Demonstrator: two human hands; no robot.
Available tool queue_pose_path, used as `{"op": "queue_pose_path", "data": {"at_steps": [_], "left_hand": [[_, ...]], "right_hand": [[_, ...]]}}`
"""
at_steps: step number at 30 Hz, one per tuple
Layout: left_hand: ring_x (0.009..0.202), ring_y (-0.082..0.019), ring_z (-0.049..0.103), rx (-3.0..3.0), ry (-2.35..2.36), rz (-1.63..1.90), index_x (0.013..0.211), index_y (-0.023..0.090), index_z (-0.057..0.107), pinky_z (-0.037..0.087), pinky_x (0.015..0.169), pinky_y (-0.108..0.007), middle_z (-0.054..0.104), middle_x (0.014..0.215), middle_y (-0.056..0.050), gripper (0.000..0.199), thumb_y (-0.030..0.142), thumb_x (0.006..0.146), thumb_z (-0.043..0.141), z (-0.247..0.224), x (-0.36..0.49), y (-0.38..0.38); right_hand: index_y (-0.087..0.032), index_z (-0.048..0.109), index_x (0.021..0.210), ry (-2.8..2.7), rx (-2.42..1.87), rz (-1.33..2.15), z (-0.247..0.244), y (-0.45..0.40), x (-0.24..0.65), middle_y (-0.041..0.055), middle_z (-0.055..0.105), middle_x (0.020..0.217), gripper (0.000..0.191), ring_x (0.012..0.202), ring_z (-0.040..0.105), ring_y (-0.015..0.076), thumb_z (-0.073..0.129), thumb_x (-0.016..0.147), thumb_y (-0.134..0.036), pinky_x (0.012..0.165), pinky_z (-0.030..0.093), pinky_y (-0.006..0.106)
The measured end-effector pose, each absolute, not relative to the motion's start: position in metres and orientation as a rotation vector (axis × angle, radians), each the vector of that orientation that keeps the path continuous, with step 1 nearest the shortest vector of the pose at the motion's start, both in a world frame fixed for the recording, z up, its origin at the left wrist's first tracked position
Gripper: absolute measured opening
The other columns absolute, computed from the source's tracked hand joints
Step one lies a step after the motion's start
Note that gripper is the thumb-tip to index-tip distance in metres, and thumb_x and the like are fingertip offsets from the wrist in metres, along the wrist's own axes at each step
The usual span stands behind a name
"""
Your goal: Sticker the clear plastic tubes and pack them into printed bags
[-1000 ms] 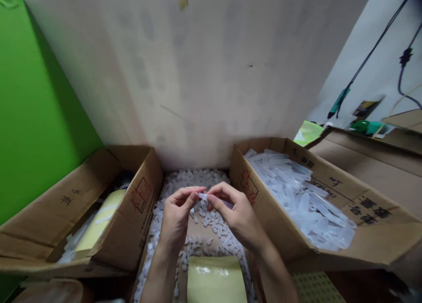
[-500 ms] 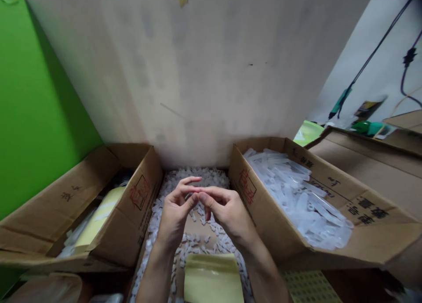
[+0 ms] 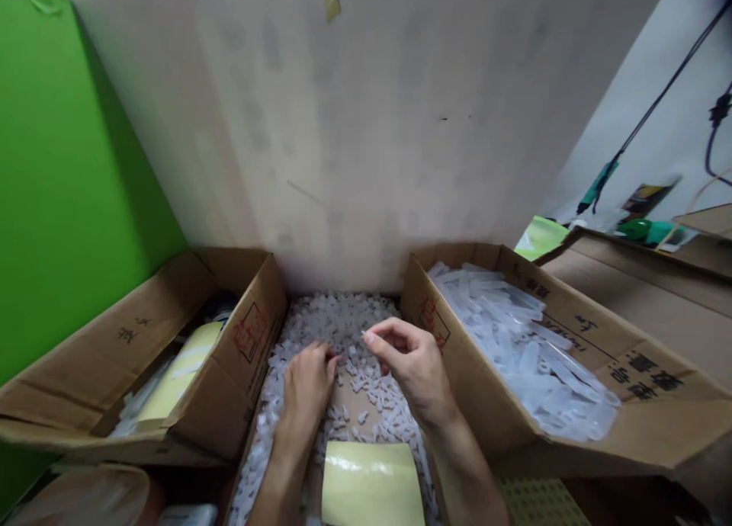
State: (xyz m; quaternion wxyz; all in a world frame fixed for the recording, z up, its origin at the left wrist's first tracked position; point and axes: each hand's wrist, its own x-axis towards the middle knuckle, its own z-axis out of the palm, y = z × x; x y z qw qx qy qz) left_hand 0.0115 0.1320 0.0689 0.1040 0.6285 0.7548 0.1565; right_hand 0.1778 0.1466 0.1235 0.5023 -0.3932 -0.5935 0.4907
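My right hand (image 3: 409, 362) is raised over the parts, thumb and index finger pinched. A tiny pale piece (image 3: 364, 334) shows at its fingertips, too small to name its kind. Lower and to the left, my left hand (image 3: 309, 381) has its fingers curled down at the small white plastic parts (image 3: 343, 312). Its thumb and index finger are closed together, and what lies between them is hidden. The two hands are apart. Nearer to me, between my forearms, lies a pale yellow glossy sheet (image 3: 373, 484) over the parts.
On the right, an open cardboard box (image 3: 474, 389) holds long translucent plastic pieces (image 3: 515, 343). A left cardboard box (image 3: 211, 389) contains a yellow sheet (image 3: 183, 373). Behind stands a whitish panel (image 3: 354, 145); a green panel (image 3: 69, 190) rises at left.
Both hands were together, fingertips meeting in the middle. Now they have parted: the left has dropped down to the loose parts, and the right has shifted slightly to the right.
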Motion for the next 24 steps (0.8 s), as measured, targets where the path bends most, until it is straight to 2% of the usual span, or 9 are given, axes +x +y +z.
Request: {"op": "queue_pose_path", "data": {"at_steps": [6, 12, 15, 18, 21, 24], "left_hand": [[0.1, -0.032, 0.071, 1.79, 2.342, 0.336, 0.107, 0.01, 0.071, 0.047, 0.082, -0.034, 0.073, 0.107, -0.02, 0.02, 0.024, 0.094, 0.063, 0.058, 0.024, 0.132], [0.101, -0.03, 0.071, 1.831, 2.291, 0.397, 0.097, 0.013, 0.073, 0.049, 0.085, -0.034, 0.072, 0.11, -0.018, 0.013, 0.018, 0.092, 0.063, 0.054, 0.02, 0.134], [0.103, -0.026, 0.071, 1.847, 2.224, 0.552, 0.104, 0.014, 0.07, 0.05, 0.088, -0.031, 0.075, 0.109, -0.014, 0.015, 0.021, 0.095, 0.06, 0.061, 0.014, 0.136], [0.092, -0.019, 0.073, 1.834, 2.057, 0.832, 0.102, 0.017, 0.068, 0.053, 0.083, -0.026, 0.077, 0.099, -0.006, 0.016, 0.03, 0.098, 0.059, 0.078, 0.008, 0.134], [0.084, -0.017, 0.073, 1.782, 1.734, 1.244, 0.097, 0.019, 0.069, 0.055, 0.079, -0.026, 0.077, 0.09, -0.002, 0.015, 0.033, 0.094, 0.064, 0.101, 0.004, 0.126], [0.084, -0.016, 0.071, 1.822, 1.526, 1.387, 0.102, 0.022, 0.072, 0.055, 0.079, -0.026, 0.077, 0.093, -0.001, 0.014, 0.031, 0.092, 0.068, 0.118, 0.003, 0.116]], "right_hand": [[-0.018, 0.069, 0.074, -1.428, -0.938, 1.166, 0.127, 0.145, 0.18, -0.0039, 0.054, 0.059, 0.022, 0.052, 0.043, 0.0119, 0.073, 0.083, -0.038, 0.049, 0.034, 0.024], [-0.018, 0.067, 0.073, -1.398, -0.91, 1.167, 0.126, 0.145, 0.182, -0.0048, 0.05, 0.058, 0.022, 0.052, 0.038, 0.0109, 0.072, 0.083, -0.037, 0.047, 0.03, 0.023], [-0.018, 0.066, 0.072, -1.384, -0.889, 1.169, 0.122, 0.147, 0.182, -0.0053, 0.049, 0.058, 0.021, 0.052, 0.037, 0.0102, 0.073, 0.083, -0.035, 0.048, 0.029, 0.023], [-0.018, 0.064, 0.071, -1.361, -0.874, 1.172, 0.118, 0.149, 0.182, -0.0059, 0.048, 0.058, 0.021, 0.052, 0.037, 0.0099, 0.073, 0.083, -0.033, 0.048, 0.028, 0.023], [-0.019, 0.062, 0.069, -1.343, -0.877, 1.192, 0.117, 0.15, 0.182, -0.0066, 0.046, 0.056, 0.021, 0.052, 0.036, 0.0099, 0.072, 0.083, -0.031, 0.048, 0.028, 0.023], [-0.019, 0.063, 0.069, -1.391, -0.897, 1.169, 0.121, 0.147, 0.184, -0.0062, 0.048, 0.056, 0.021, 0.052, 0.04, 0.0106, 0.07, 0.085, -0.031, 0.049, 0.03, 0.024]]}}
